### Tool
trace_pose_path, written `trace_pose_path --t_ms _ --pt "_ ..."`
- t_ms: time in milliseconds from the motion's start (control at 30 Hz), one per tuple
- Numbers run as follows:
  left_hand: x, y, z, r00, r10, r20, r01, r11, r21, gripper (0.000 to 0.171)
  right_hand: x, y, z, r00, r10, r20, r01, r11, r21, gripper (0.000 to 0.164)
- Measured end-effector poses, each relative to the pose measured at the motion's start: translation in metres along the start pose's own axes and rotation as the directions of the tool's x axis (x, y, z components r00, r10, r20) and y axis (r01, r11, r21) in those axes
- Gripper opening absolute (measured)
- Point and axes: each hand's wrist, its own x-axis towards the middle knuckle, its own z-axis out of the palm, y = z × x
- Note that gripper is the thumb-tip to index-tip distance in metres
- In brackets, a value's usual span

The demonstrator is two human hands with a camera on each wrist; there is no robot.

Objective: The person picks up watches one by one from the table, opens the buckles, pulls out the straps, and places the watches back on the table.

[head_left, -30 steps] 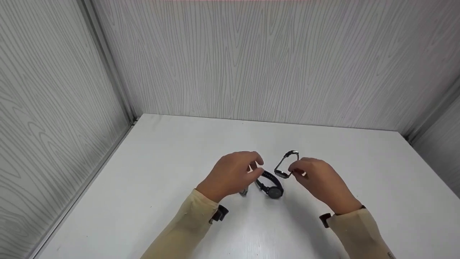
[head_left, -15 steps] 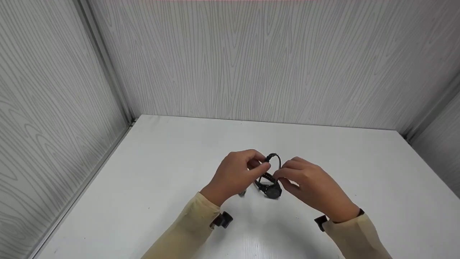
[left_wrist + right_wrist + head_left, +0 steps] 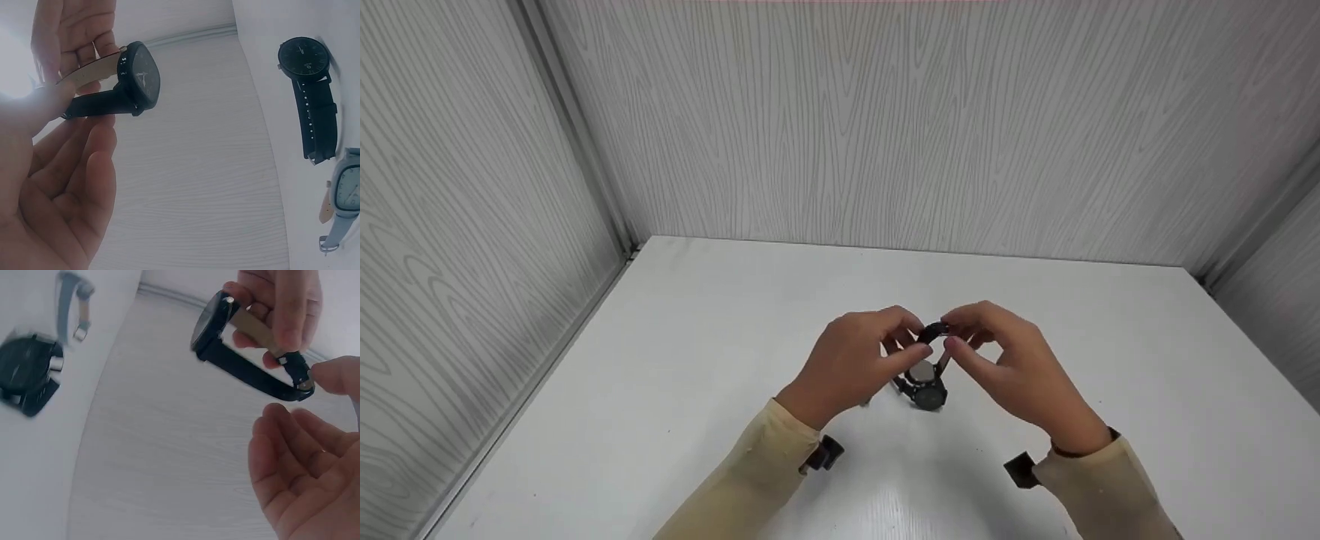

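Since half a second ago, the right hand (image 3: 1009,360) has risen from the side of a round black wristwatch with a tan-lined strap (image 3: 136,83) to its buckle end (image 3: 305,385), where thumb and forefinger appear to pinch; the left hand (image 3: 849,361) grips the strap just beside, between fingers and thumb. Both hands thus seem to share the work on the fastening. Held above a white table (image 3: 735,300), it hangs case-down near a black round-dialled wristwatch (image 3: 315,98) and a pale blue squarish wristwatch (image 3: 345,194). Small white dial marks show, but no brand is legible
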Motion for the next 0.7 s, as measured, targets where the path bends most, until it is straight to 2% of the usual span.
trace_pose_path --t_ms 100,200,400,533,700 --pt "0.0 0.0 -0.001 1.0 0.01 0.006 -0.01 1.0 -0.002 0.017 0.006 -0.003 -0.001 0.993 0.104 0.062 -0.111 0.987 0.118 0.017" --pt "0.0 0.001 -0.001 1.0 0.015 0.013 -0.014 1.0 -0.011 0.016 0.011 -0.005 -0.001 0.981 0.161 0.111 -0.177 0.972 0.157 0.013" --pt "-0.001 0.005 0.0 0.997 0.023 0.068 -0.021 0.999 -0.039 0.013 0.011 -0.004 0.0 0.968 0.175 0.178 -0.2 0.971 0.132 0.009" --pt "-0.002 0.006 0.002 0.993 -0.006 0.118 0.011 0.999 -0.041 0.013 0.009 0.0 0.003 0.963 0.174 0.207 -0.203 0.971 0.127 0.009" --pt "-0.002 0.007 0.005 0.989 -0.036 0.144 0.043 0.998 -0.046 0.014 0.008 0.006 0.003 0.959 0.179 0.22 -0.215 0.965 0.152 0.006"
